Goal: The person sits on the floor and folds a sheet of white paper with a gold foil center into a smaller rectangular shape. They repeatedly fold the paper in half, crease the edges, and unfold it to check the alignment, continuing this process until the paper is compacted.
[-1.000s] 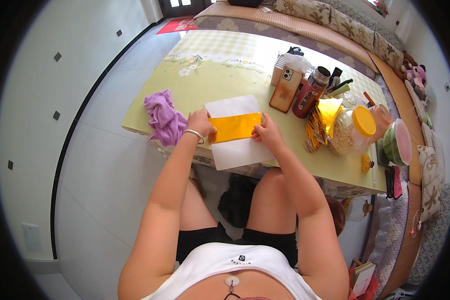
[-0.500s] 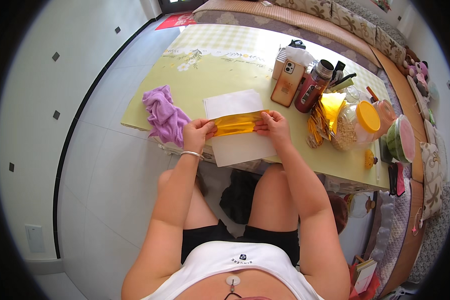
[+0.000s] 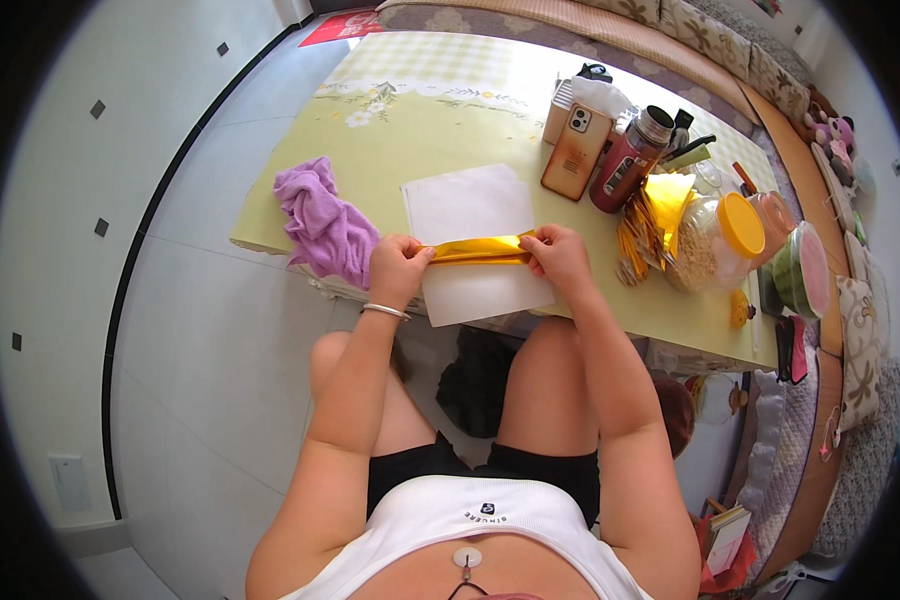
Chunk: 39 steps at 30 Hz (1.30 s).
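A strip of shiny gold foil paper stretches between my two hands, above white paper sheets at the table's near edge. My left hand pinches its left end between thumb and fingers. At the other end, my right hand grips the foil the same way. The strip looks narrow, with a crease or fold running along its length. A crumpled purple cloth lies just left of my left hand.
Right of my hands stand a bundle of gold foil pieces, a clear jar with a yellow lid, a dark red bottle and an upright phone. A watermelon-patterned container sits farther right on the table.
The gold foil strip has become narrower between my hands, its near part folded or tilted. Both hands still hold its ends. The whole view has shifted slightly.
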Tool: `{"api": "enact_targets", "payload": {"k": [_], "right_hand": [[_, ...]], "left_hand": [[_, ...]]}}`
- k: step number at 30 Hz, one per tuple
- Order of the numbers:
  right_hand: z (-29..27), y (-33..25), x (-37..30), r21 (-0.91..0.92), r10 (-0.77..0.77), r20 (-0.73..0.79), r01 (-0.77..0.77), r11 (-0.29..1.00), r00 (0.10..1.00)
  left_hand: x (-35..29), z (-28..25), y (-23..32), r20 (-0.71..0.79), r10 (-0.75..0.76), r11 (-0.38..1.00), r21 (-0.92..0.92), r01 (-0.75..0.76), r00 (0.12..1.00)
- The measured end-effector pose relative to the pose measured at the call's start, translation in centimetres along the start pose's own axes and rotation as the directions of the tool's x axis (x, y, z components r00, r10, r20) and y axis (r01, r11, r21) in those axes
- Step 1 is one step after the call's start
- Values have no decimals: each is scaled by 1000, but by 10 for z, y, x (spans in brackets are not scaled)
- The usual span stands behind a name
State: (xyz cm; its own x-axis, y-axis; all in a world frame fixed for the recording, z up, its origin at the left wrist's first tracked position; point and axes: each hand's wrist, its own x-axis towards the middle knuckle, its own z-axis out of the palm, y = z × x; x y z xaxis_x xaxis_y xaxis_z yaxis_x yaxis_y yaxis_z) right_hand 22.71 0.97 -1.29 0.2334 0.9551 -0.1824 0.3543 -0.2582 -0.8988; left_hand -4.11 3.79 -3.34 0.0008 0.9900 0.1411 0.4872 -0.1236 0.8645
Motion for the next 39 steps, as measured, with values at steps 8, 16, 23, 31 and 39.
{"api": "enact_targets", "payload": {"k": [8, 16, 23, 31, 39], "right_hand": [[6, 15, 0, -292, -151, -86, 120, 949, 985], [14, 2, -20, -384, -219, -185, 134, 913, 958], [20, 8, -28, -430, -313, -246, 186, 884, 918], [20, 10, -30, -394, -334, -259, 217, 893, 906], [26, 9, -31, -497, -400, -279, 226, 838, 873]], "left_hand": [[-1, 1, -2, -25, 152, 970, 198, -144, 988], [21, -8, -7, 91, 247, 938, 228, -262, 965], [17, -9, -3, 94, 211, 929, 292, -229, 973], [13, -14, 10, 141, 139, 937, 302, -176, 980], [9, -13, 11, 163, 186, 913, 336, -232, 969]]}}
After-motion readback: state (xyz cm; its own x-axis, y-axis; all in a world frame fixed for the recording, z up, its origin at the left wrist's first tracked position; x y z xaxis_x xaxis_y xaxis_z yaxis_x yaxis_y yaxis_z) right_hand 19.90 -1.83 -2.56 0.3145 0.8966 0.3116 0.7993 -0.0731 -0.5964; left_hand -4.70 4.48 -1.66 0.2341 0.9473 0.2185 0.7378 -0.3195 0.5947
